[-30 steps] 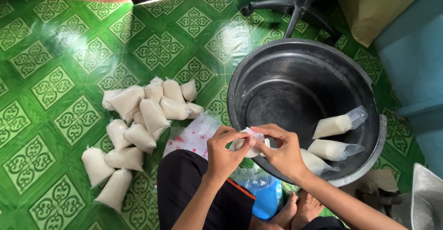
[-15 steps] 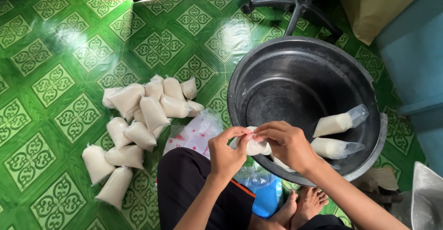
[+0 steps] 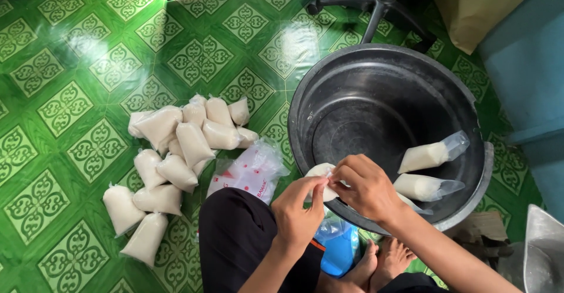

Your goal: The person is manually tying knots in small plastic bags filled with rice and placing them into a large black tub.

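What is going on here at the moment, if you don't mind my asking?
A person sitting on the green tiled floor holds a small plastic bag of white liquid in both hands, left hand and right hand, pinching its top at the rim of a big dark basin. Two open filled bags lie in the basin; a pile of closed bags lies on the floor.

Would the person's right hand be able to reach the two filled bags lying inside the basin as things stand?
Probably yes. The right hand is over the basin's near rim, and the two filled bags lie uncovered just beyond it. But it is busy pinching a small bag with the left hand.
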